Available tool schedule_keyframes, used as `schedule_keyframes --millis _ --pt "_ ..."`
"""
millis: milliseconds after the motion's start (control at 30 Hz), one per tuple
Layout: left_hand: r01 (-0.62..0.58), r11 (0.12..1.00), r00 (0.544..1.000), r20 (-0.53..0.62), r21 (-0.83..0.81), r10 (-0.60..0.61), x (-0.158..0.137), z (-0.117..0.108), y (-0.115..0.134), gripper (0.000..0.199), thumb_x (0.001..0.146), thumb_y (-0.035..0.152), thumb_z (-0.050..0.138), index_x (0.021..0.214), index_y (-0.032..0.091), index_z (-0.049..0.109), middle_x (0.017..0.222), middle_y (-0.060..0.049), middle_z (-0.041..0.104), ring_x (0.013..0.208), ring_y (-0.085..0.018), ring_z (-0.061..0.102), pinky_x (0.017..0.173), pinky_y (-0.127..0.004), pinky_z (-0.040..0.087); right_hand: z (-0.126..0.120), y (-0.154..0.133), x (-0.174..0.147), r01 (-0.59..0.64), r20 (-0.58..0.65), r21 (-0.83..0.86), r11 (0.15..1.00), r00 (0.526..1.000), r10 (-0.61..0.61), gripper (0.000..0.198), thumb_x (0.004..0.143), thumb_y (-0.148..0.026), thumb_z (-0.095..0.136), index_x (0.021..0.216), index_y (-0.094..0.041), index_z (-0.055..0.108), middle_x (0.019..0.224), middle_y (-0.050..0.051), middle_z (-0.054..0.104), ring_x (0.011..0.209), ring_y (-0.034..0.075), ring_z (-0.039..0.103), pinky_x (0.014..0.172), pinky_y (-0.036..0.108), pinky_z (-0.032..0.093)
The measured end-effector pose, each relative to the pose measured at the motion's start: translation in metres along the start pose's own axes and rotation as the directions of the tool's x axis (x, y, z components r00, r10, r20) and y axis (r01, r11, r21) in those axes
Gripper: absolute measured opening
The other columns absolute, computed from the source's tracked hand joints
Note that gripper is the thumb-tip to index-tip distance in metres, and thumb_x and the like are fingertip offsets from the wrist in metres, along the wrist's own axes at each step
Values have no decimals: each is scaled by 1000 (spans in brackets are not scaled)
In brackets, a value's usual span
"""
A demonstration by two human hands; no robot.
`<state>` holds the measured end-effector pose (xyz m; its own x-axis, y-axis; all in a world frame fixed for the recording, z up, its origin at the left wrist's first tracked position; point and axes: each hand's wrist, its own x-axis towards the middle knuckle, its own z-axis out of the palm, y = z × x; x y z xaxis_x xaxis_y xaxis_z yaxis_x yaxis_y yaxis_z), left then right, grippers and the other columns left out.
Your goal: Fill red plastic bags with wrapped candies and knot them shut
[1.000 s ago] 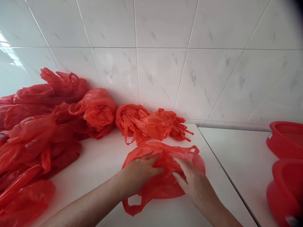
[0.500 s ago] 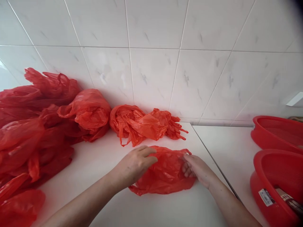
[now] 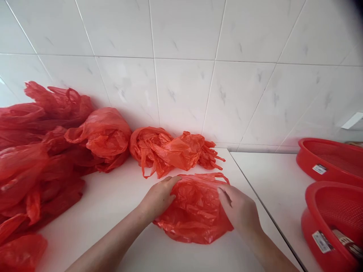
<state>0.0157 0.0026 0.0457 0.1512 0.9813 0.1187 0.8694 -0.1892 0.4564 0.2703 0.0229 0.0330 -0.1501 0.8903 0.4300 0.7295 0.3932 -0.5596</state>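
One red plastic bag (image 3: 195, 223) is found spread and wrinkled on the white table (image 3: 110, 215), between the person's two hands. Its upper left edge is touched by the left hand (image 3: 159, 198); whether that grip is closed on the film cannot be told. Its upper right edge is pinched by the right hand (image 3: 242, 209), with the thumb laid along the film. Just behind, crumpled red bags (image 3: 181, 153) are bunched near the tiled wall (image 3: 184, 94). A larger heap of red bags (image 3: 31, 166) is piled at the left. To the right, past a seam in the table, a nearer red basket (image 3: 309, 221) and a farther red basket (image 3: 304, 162) are placed; a white label is borne by each. In the nearer one, a partly hidden item (image 3: 348, 243) is contained.
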Motion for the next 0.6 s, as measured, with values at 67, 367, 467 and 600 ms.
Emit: schedule_keyframes --millis 67,367,467,600 --pt "1 1000 1000 -16 -14 -1 -1 3 1 68 71 8 47 133 34 44 123 -1 60 106 -20 60 89 -31 46 6 -10 -7 243 -80 -103 965 965 -251 26 89 -32 45 89 -21 69 82 5 66 74 17 61 67 29 48" --pt "93 952 989 -86 -291 -123 -2 14 -3 60 76 20 56 134 29 42 126 -3 59 111 -21 57 94 -34 45 29 -7 -13 177 535 -134 975 841 -79 63 81 -46 59 140 -28 44 141 9 45 129 32 41 99 47 44" --pt "26 947 964 -242 -321 -109 -2 12 -6 32 81 26 56 113 26 57 123 -4 58 111 -20 57 93 -34 46 25 -6 -12 161 419 -50 986 899 -125 63 83 -49 55 140 -26 43 140 10 46 129 31 41 100 48 43" --pt "-321 947 833 -481 -15 274 -20 1 -1 17 89 33 51 94 20 61 110 -8 62 101 -21 59 89 -39 45 23 -6 -12 30 176 177 984 983 -62 49 90 -46 45 135 -25 44 126 10 56 108 24 58 88 41 51"
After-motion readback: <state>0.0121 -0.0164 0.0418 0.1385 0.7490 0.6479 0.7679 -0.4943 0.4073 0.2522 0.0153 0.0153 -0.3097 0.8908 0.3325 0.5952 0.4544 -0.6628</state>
